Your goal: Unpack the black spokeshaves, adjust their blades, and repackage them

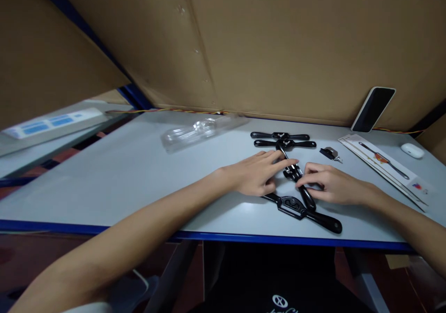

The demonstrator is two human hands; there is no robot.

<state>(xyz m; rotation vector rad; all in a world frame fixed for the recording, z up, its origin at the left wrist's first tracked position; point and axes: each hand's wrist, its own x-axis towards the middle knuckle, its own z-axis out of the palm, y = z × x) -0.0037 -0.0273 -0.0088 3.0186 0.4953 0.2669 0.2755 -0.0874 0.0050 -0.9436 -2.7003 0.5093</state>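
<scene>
A black two-handled tool (305,196) lies slantwise on the grey table between my hands, its upper end by the tools behind. My left hand (259,171) rests on its upper part, fingers apart. My right hand (322,182) has its fingers bent against the tool's middle, near the metal parts. Closer to the front edge lies another black tool frame (322,220), its left end partly under my left hand. Two similar black tools (301,137) lie side by side at the back. Small black and metal parts (328,153) sit to their right.
Clear plastic packaging (188,134) lies at the back left. On the right are printed cards (383,157), a phone (372,110) leaning on the cardboard wall and a white case (412,150). The table's blue edge (244,239) runs along the front.
</scene>
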